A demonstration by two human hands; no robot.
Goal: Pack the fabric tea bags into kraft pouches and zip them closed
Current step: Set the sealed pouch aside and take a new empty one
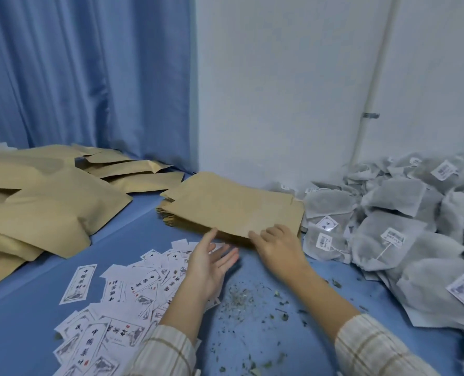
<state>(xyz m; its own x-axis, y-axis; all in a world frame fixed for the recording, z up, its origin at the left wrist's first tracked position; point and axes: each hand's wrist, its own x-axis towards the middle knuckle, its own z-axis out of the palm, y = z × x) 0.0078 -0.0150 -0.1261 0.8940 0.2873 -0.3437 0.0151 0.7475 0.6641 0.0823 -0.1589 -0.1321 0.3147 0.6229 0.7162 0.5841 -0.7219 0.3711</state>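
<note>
Head view: right hand (278,246) w/ fingers curled on near edge of empty kraft pouch stack (233,210), centre of blue worktop (144,213). Left hand (210,263) open, palm up, thumb touching stack edge. Fabric tea bags (404,221) heaped at right; filled pouches (43,202) piled far left; paper labels (122,299) near left.

You have one stack of empty kraft pouches (233,210) at centre, a heap of filled pouches (43,210) on the left, too overlapped to count, dozens of tea bags (404,229) on the right, and dozens of printed labels (122,302) near left.
</note>
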